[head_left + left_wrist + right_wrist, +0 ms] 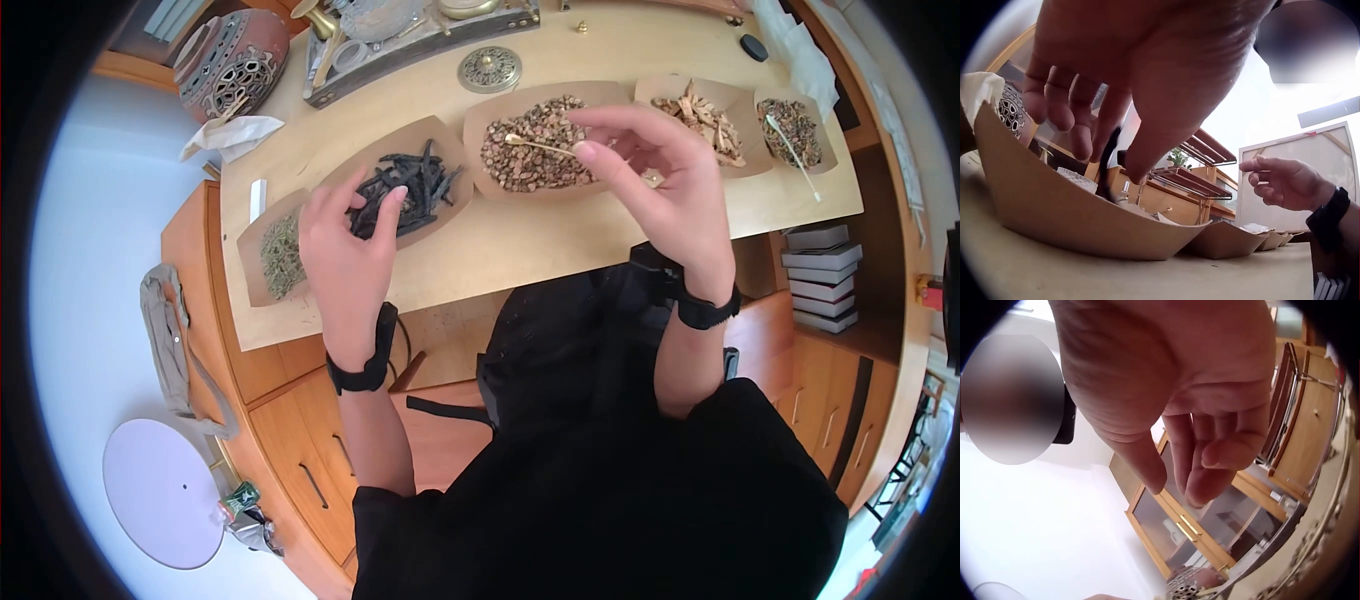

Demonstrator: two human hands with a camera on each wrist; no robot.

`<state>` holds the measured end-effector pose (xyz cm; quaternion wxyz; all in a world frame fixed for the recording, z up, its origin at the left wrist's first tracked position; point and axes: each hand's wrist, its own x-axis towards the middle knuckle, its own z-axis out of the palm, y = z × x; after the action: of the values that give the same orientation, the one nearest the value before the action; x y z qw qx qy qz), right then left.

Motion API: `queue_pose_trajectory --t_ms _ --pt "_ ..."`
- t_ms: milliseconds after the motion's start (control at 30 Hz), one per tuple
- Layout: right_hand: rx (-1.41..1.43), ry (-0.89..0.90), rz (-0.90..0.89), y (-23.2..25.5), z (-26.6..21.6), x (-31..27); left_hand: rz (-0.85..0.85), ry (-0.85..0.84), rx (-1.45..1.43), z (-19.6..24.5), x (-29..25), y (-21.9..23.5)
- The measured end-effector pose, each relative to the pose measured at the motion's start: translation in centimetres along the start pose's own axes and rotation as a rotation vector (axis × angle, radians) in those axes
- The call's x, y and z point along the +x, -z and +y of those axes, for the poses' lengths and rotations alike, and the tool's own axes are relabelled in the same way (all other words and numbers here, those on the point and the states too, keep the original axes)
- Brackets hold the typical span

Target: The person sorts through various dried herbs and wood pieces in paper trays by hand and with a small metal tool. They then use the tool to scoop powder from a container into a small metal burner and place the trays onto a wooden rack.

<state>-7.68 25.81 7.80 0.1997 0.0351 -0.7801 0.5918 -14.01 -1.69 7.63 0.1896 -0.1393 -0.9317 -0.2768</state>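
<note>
My left hand (348, 245) hovers over a paper tray of dark dried strips (428, 185), thumb and fingertips spread apart. In the left wrist view a dark strip (1109, 165) rises from the tray between the thumb and index finger. My right hand (665, 170) is raised above a tray of brown chopped pieces (535, 125), its fingers loosely bent and thumb apart, holding nothing in the right wrist view. A thin golden spoon (540, 144) lies across that tray, its far end hidden behind the right thumb.
A tray of green dried herb (282, 258) stands at the left; light shavings (705, 125) and a speckled mix (790, 130) with a white-tipped stick lie at the right. Behind are a pierced brass lid (490, 69), a wooden tray (425, 60) of utensils and a clay pot (235, 65).
</note>
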Motion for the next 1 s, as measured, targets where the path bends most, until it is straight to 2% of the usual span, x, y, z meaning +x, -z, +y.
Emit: queue_pose_trajectory --t_ms 67,100,133,167,200,267,300,367,567,633,667,700,767,833,900,933,1000 --pt "-0.228 -0.023 0.052 1.7 -0.1 0.1 0.024 -0.024 0.034 1.0 -0.5 -0.6" --pt "-0.25 -0.019 0.048 2.4 0.0 0.0 0.034 -0.103 0.012 1.5 -1.1 -0.8" --pt "-0.402 -0.028 0.029 3.1 0.5 -0.3 0.049 -0.179 -0.007 2.0 -1.6 -1.1" --pt "-0.55 -0.037 0.008 3.6 1.0 -0.6 0.056 -0.165 -0.021 2.5 -2.1 -1.6" --pt "-0.6 -0.06 -0.017 4.0 1.3 -0.9 0.009 -0.242 -0.038 3.1 -2.6 -2.0" --pt "-0.643 -0.035 -0.055 4.5 2.2 -1.3 -0.054 -0.342 -0.056 4.4 -3.1 -3.0" --pt "-0.673 -0.021 -0.071 4.6 2.3 -1.5 -0.048 -0.325 -0.057 4.5 -3.3 -3.8" --pt "-0.738 -0.029 -0.109 4.6 1.5 -1.3 -0.033 -0.428 -0.028 4.5 -3.3 -5.8" --pt "-0.828 0.112 -0.201 4.3 1.2 -0.2 -0.001 -0.395 -0.092 4.7 -3.5 -7.3" --pt "-0.738 0.052 -0.138 4.6 0.6 0.3 0.01 -0.393 -0.095 4.7 -3.8 -7.2" --pt "-0.691 -0.063 -0.146 4.9 -0.2 0.5 -0.003 -0.408 -0.141 4.6 -4.1 -7.2" --pt "-0.69 -0.064 -0.16 4.8 -0.1 0.6 -0.017 -0.426 -0.189 4.5 -4.3 -7.2" --pt "-0.389 -0.129 -0.035 4.8 0.1 0.5 -0.035 -0.452 -0.197 4.8 -4.7 -6.9" --pt "-0.304 -0.209 -0.048 3.8 -0.1 0.5 -0.072 -0.43 -0.189 5.2 -5.2 -6.6" --pt "0.185 -0.336 -0.062 2.2 0.6 0.3 -0.076 -0.421 -0.196 5.1 -5.3 -6.9" --pt "0.245 -0.383 -0.084 1.3 0.5 0.3 -0.071 -0.413 -0.219 5.0 -5.3 -7.0" --pt "0.256 -0.34 -0.136 0.4 1.2 0.3 -0.065 -0.406 -0.234 4.8 -5.2 -6.9"
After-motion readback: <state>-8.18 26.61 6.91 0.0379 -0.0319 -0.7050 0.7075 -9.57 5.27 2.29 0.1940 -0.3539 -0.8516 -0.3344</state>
